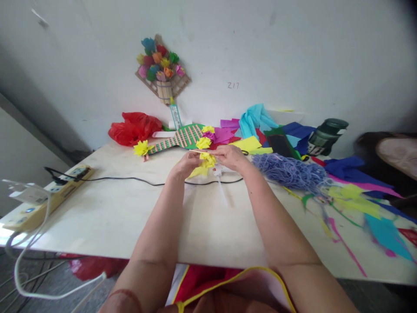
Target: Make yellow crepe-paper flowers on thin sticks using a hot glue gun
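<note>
Above the table, my two hands work close together on a yellow crepe-paper flower (208, 160). My left hand (188, 165) is closed at the flower's left side, with its fingertips partly hidden. From the right, my right hand (232, 156) is closed over its top edge, fingers pressed together. Between them runs a thin pale stick (198, 151). Just below is a white glue gun (219, 173) with a clear glue stick (223, 191). Behind the hands lies a green guitar-shaped craft (189, 135) with pink strips and yellow paper flowers (203, 142).
A power strip (48, 198) sits at the left, its black cord (137, 178) crossing the table. Purple-blue string (289, 171), paper scraps (355, 200) and a dark jar (327, 135) lie right. Behind are a red plastic bag (135, 128) and a glue bottle (176, 115).
</note>
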The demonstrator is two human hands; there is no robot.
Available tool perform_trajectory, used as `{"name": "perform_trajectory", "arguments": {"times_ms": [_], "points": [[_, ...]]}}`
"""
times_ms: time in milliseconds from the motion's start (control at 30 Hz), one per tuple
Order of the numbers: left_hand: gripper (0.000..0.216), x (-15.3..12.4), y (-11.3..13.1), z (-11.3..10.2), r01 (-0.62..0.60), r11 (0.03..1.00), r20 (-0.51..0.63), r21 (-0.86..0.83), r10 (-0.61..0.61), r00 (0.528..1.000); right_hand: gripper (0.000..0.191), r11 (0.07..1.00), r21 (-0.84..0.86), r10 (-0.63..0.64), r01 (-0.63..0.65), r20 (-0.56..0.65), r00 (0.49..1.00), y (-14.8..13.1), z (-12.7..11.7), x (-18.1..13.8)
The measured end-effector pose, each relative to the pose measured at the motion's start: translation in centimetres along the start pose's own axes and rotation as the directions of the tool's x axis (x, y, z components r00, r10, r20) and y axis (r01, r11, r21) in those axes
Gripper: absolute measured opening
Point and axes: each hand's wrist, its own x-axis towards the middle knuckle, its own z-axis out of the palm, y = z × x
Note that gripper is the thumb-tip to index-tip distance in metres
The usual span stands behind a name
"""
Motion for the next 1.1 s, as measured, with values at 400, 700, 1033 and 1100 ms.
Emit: {"name": "perform_trajectory", "arguments": {"times_ms": [400,700,1033,1100], "points": [[0.04,0.46,-0.97,0.37,-0.095,0.995,-0.111,0.014,0.096,0.989,0.034,0.998,0.068,0.011,-0.006,-0.084,0.996,0.55,0.52,0.15],[0.038,0.27,-0.74,0.27,-0.118,0.993,-0.109,0.007,0.118,0.987,0.039,0.99,0.127,0.08,-0.067,-0.097,0.992,0.02,-0.04,0.01],[0.038,0.08,-0.17,0.0,-0.151,0.988,-0.145,0.024,0.153,0.977,0.018,0.989,0.136,0.081,-0.062,-0.14,0.987,0.15,-0.14,-0.05],[0.038,0.05,-0.14,-0.13,-0.151,0.988,-0.141,0.035,0.155,0.978,0.015,0.993,0.108,0.072,-0.056,-0.147,0.986,0.22,-0.17,-0.05]]}}
